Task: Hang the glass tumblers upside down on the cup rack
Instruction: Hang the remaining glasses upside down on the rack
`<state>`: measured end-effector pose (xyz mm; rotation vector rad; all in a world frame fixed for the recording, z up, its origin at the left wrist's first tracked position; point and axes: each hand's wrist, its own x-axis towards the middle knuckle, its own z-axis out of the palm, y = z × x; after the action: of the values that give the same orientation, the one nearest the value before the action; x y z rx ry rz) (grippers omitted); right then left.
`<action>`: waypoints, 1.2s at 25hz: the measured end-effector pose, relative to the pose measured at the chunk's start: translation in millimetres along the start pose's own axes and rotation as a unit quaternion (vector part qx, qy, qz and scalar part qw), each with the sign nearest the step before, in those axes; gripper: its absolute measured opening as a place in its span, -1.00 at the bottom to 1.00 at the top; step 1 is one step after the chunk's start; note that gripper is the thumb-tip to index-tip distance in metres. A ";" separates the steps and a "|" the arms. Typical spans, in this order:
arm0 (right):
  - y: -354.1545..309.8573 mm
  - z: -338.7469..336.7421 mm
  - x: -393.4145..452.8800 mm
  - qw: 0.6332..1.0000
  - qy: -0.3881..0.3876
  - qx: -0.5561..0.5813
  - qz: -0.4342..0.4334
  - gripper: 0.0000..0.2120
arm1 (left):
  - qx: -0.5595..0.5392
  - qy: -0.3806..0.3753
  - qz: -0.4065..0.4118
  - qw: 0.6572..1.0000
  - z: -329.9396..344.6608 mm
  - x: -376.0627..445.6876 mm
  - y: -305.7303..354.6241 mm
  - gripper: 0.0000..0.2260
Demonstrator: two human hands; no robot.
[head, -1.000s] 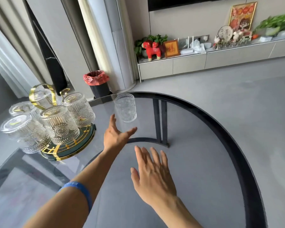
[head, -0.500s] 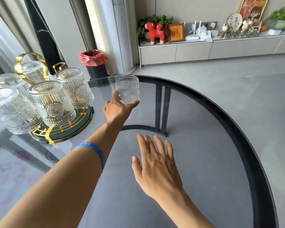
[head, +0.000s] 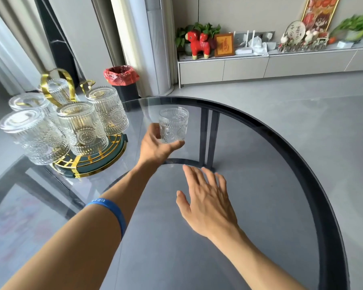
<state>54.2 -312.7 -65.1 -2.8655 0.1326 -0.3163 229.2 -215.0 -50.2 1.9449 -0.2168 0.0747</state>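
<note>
Left hand (head: 155, 146) wrapped the last upright tumbler (head: 173, 124) near the counter's (head: 270, 185) far edge; right hand (head: 208, 203) hovered spread, empty. Grasp step; next likely lift, invert, hang on rack (head: 88, 162).

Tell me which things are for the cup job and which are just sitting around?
For the job: left hand, upright tumbler it grips, cup rack, hung tumblers.
Just around: right hand, red-bagged bin, red toy animal, plant.
</note>
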 end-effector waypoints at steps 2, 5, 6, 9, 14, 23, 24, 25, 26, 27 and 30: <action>-0.8 -3.8 0.4 1.000 0.002 0.007 -0.004 -0.41 | -0.029 -0.018 -0.003 0.999 -7.7 -28.2 3.7 -0.51; -1.7 -14.7 -7.3 0.996 0.012 0.085 -0.018 -0.43 | -0.085 -0.028 -0.003 0.996 -20.5 -73.5 10.5 -0.50; -2.2 -20.2 -10.1 0.986 0.020 0.166 -0.008 -0.46 | -0.120 -0.033 -0.005 0.992 -25.6 -86.0 12.5 -0.50; -6.7 -42.0 -12.5 0.834 0.029 0.539 0.109 -0.58 | -0.171 -0.045 0.004 0.984 -45.0 -110.5 28.3 -0.50; -64.1 -76.0 4.6 0.541 -0.122 0.809 0.196 -0.60 | -0.111 -0.011 0.102 0.989 -93.0 -126.2 75.8 -0.44; -149.1 -123.9 68.3 0.470 -0.116 0.862 0.150 -0.47 | 0.092 -0.037 0.292 0.951 -193.6 -100.2 107.1 -0.42; -153.7 -129.8 80.2 0.481 -0.079 0.858 0.161 -0.51 | 0.149 -0.025 0.343 0.927 -209.2 -87.9 106.4 -0.46; -158.4 -136.9 94.8 0.500 -0.043 0.848 0.171 -0.55 | 0.190 -0.004 0.361 0.913 -225.9 -70.2 107.3 -0.55; -162.0 -144.6 110.4 0.524 -0.009 0.832 0.182 -0.59 | 0.216 0.032 0.359 0.908 -240.0 -50.2 106.1 -0.64; -165.7 -151.8 126.8 0.551 0.018 0.813 0.190 -0.62 | 0.237 0.073 0.342 0.906 -252.8 -31.4 105.2 -0.69; -180.8 -162.8 174.3 0.648 0.071 0.733 0.192 -0.65 | 0.335 0.040 0.269 0.902 -272.4 14.0 96.7 -0.65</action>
<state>198.1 -198.3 171.1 -1.1248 0.3154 -0.3183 238.6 0.5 142.7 2.4997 -0.7493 0.6700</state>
